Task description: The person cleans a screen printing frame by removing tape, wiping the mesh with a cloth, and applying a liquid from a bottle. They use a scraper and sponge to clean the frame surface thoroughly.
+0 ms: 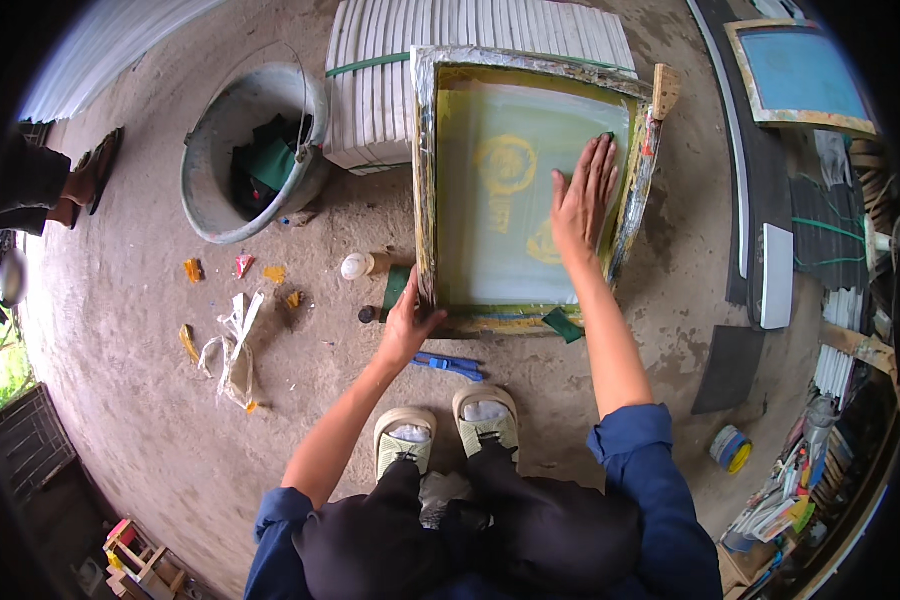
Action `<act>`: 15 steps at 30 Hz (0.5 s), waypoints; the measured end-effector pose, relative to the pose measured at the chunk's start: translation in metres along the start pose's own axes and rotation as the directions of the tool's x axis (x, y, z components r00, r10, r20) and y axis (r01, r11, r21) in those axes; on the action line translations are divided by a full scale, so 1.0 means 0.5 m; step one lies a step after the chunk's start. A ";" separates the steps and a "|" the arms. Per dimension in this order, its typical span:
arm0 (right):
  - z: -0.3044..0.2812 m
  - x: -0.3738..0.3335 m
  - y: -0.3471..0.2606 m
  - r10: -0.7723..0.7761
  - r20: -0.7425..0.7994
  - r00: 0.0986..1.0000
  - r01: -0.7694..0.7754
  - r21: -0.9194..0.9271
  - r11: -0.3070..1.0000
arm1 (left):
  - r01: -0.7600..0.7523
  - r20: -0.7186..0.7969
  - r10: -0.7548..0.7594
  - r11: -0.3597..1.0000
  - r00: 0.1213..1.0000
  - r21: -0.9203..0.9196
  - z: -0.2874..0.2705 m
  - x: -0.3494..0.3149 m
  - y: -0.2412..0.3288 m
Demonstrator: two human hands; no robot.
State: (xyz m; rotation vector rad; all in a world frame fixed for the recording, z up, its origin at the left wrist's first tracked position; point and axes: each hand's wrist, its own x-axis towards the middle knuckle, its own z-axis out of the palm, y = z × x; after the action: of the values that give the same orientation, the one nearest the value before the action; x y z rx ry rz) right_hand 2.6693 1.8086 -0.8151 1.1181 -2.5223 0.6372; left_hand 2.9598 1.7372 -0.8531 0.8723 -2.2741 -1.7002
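A screen printing frame (425,190) with taped, paint-stained edges lies before me, tilted slightly. Yellow round marks show on its pale mesh (470,240). My right hand (583,200) lies flat on the right part of the mesh, its fingers stretched out; a bit of dark green shows at the fingertips. My left hand (407,325) grips the near left corner of the frame, thumb and fingers on either side of the corner. Beside that hand is a dark green piece (397,287), partly hidden. A green cloth scrap (564,325) sits at the near edge of the frame.
Behind the frame is a strapped stack of white sheets (370,110). A grey bucket (210,205) with dark cloths stands left, near a small bottle (358,265). A blue strap (448,366) lies by my feet. Another blue-meshed frame (805,75) is far right. A person's foot (95,175) shows left.
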 end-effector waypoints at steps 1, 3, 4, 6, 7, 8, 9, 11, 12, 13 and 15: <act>-0.002 -0.012 -0.005 -0.009 0.033 0.999 0.008 0.015 1.000 | 0.037 0.004 -0.037 0.999 0.999 -0.001 0.005 -0.012 -0.006; -0.001 -0.047 -0.016 -0.021 0.012 1.000 0.020 0.016 1.000 | 0.106 0.015 -0.106 0.994 0.994 -0.005 0.021 -0.037 -0.011; 0.003 -0.061 -0.029 -0.030 -0.002 1.000 0.030 0.022 0.999 | 0.080 0.006 -0.080 0.997 0.997 0.013 0.019 -0.038 -0.010; 0.008 -0.119 -0.058 -0.283 0.191 0.940 0.275 0.067 0.959 | 0.033 -0.004 -0.033 0.998 0.999 0.047 0.017 -0.040 -0.009; 0.015 -0.163 -0.061 -0.440 0.318 0.840 0.430 0.106 0.897 | 0.074 0.028 -0.074 0.997 0.997 0.020 0.022 -0.037 -0.005; 0.023 -0.182 -0.065 -0.581 0.427 0.693 0.566 0.176 0.805 | 0.120 0.051 -0.120 0.993 0.992 -0.001 0.020 -0.035 -0.002; 0.025 -0.173 -0.053 -0.618 0.403 0.675 0.609 0.169 0.775 | 0.166 0.074 -0.164 0.986 0.984 -0.018 0.015 -0.033 -0.002; 0.023 -0.131 -0.003 -0.689 0.356 0.631 0.690 0.148 0.709 | 0.147 0.073 -0.143 0.987 0.987 -0.063 0.012 -0.031 -0.005; 0.011 -0.092 -0.009 -0.421 0.313 0.851 0.401 0.128 0.907 | 0.156 0.053 -0.152 0.985 0.987 -0.078 0.003 -0.043 -0.014; 0.009 -0.065 -0.005 -0.219 0.180 0.959 0.226 -0.021 0.974 | 0.152 0.052 -0.149 0.986 0.988 -0.063 0.012 -0.042 -0.010; 0.015 -0.058 -0.038 -0.020 0.065 0.998 0.022 -0.033 0.999 | 0.142 0.047 -0.141 0.990 0.989 -0.025 0.018 -0.039 -0.006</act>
State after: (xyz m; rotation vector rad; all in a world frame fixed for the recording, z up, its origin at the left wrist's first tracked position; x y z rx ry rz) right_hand 2.7015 1.8111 -0.8293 1.1695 -2.5622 0.5593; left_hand 2.9724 1.7548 -0.8551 1.0217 -2.2599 -1.8239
